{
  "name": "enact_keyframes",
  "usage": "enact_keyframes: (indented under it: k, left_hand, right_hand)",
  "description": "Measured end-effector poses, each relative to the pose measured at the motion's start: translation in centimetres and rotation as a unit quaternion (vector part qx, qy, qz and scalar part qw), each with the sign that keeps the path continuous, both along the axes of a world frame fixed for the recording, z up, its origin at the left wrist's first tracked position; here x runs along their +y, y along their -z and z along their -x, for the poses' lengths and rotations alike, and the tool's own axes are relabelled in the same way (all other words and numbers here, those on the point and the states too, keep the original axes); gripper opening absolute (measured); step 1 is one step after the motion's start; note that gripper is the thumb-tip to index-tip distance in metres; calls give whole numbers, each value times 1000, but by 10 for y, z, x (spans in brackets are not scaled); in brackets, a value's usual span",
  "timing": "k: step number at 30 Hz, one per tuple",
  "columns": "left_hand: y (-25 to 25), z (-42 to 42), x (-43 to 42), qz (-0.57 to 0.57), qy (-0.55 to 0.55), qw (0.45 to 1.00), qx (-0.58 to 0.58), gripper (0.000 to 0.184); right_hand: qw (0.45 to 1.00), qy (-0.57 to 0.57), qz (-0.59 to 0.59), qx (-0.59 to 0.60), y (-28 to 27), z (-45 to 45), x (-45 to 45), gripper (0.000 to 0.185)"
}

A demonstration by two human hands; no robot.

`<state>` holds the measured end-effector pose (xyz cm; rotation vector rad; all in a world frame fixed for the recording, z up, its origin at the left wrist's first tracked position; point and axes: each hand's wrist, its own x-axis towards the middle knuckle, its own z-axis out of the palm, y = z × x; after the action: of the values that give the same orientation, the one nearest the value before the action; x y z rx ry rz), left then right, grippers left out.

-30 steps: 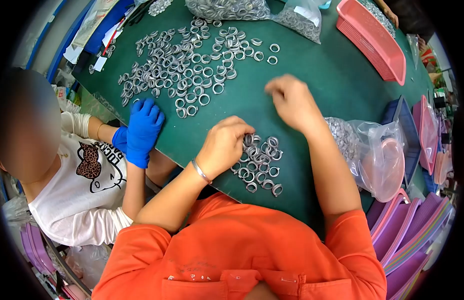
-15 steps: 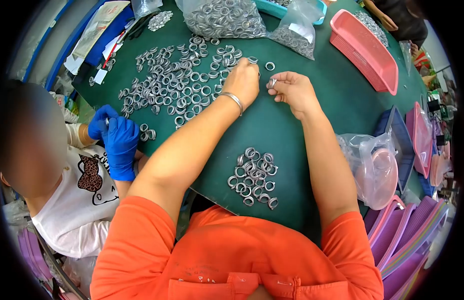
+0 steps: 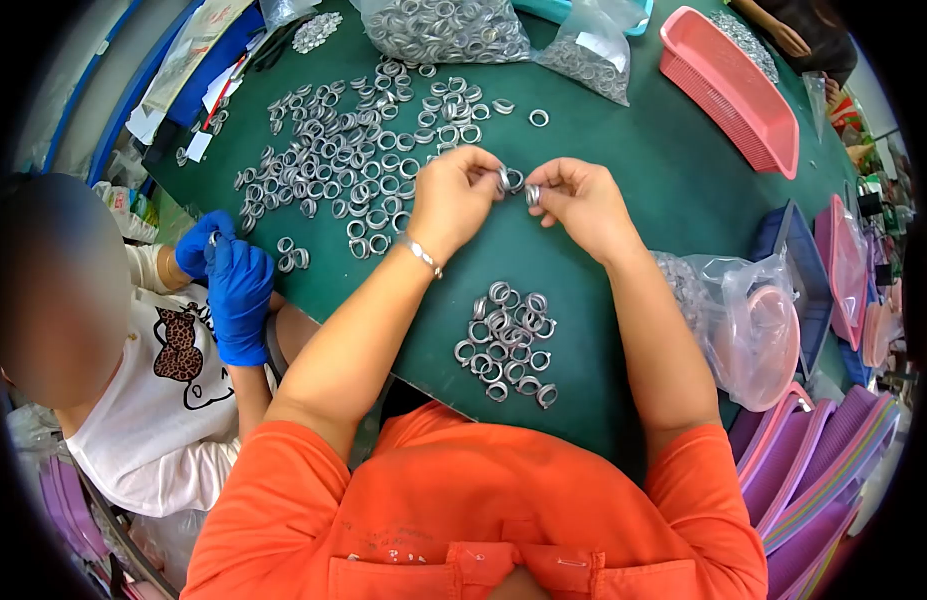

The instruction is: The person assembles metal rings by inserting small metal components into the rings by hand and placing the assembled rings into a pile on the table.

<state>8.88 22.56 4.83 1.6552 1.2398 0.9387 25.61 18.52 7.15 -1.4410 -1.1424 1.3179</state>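
Note:
My left hand (image 3: 455,200) pinches a metal ring (image 3: 511,180) between thumb and fingertips, though the fingers partly cover it. Right beside it, my right hand (image 3: 585,208) grips another metal ring (image 3: 532,195); whether that is one ring or a small stack, I cannot tell. Both sets of fingertips are close together above the green table (image 3: 623,150). A wide spread of grey metal rings (image 3: 328,160) lies beyond my left hand. Closer to my body is a smaller heap of rings (image 3: 505,340), between my forearms. One loose ring (image 3: 538,118) lies beyond my hands.
Clear bags of rings (image 3: 448,35) stand at the back, near a pink basket (image 3: 733,95). On the right are a plastic bag (image 3: 738,330), a dark blue tray (image 3: 808,290) and stacked purple baskets (image 3: 818,450). At left sits a co-worker wearing blue gloves (image 3: 241,300).
My left hand has come back from the spread of rings toward my body with a ring, meeting my right hand. My right hand has shifted slightly nearer to me, still gripping its ring.

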Motion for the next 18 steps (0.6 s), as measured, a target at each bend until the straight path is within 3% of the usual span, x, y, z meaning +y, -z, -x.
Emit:
enact_keyframes:
  k: [1, 2, 3, 5, 7, 9, 10, 13, 15, 17, 18]
  left_hand:
    - [-7, 3, -12, -33, 27, 999, 11, 8]
    - [-17, 9, -28, -134, 50, 984, 104, 8]
    - [-18, 15, -39, -163, 96, 969, 159, 10]
    - [-22, 23, -59, -143, 167, 961, 167, 10]
    - [-24, 25, -60, -139, 168, 962, 163, 10]
    - [-19, 23, -51, -170, 118, 963, 170, 8]
    - [-17, 20, -39, -213, 62, 956, 193, 8]
    - [-8, 16, -9, -270, -49, 908, 315, 10]
    - [-5, 18, -1, -237, -49, 904, 352, 10]
    - [-2, 22, 3, -255, -27, 911, 322, 11]
    - [-5, 23, 4, -280, -5, 923, 263, 8]
  right_hand:
    - [997, -66, -13, -40, 0, -1, -6, 14]
    - [988, -130, -27, -80, -2, -2, -11, 15]
    - [988, -130, -26, -79, -5, -3, -16, 15]
    - [927, -309, -52, -208, -15, -5, -23, 16]
    - [925, -304, -47, -221, -17, -2, -19, 14]
    - [925, -66, -136, -348, -8, 9, -2, 13]
    - [919, -7, -165, -357, 2, 13, 8, 13]
    - [907, -40, -110, -404, 14, 16, 26, 14]
    - [908, -59, -110, -399, 11, 8, 32, 15]
    - [949, -50, -68, -302, 2, 2, 33, 15]
    - [983, -52, -9, -174, 0, -1, 33, 14]
